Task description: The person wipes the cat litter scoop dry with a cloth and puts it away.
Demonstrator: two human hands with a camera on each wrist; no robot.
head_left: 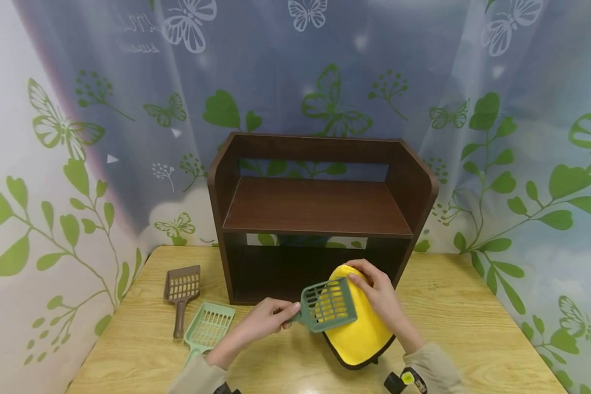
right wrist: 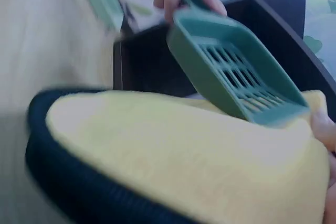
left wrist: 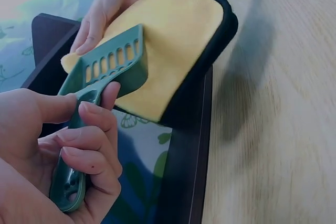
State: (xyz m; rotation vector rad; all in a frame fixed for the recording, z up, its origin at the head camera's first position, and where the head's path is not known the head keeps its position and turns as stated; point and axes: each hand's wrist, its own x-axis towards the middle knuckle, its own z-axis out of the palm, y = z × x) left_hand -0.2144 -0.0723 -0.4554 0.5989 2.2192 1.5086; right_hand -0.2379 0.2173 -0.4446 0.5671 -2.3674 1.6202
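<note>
Left hand point(head_left: 271, 316): fingers curled round the handle of the dark green scoop, at 8 o'clock of its pan.
Right hand point(head_left: 374, 290): pinches the yellow cloth near its 1 o'clock edge; the two hands are apart from each other.
Dark green scoop point(head_left: 331, 306): slotted pan over the cloth's 10 o'clock side, yellow showing through the slots; how firmly they touch, I cannot tell.
Yellow cloth point(head_left: 364, 328): black-edged, held up before the shelf, its edge at 5 o'clock of the scoop.
Light green scoop point(head_left: 209, 326): on the table point(head_left: 473, 312), near 9 o'clock from the dark green one.
Brown scoop point(head_left: 180, 300): also there, at 11 o'clock from the light green scoop.
Shelf point(head_left: 320, 205): dark brown, two-tiered, at 12 o'clock.
</note>
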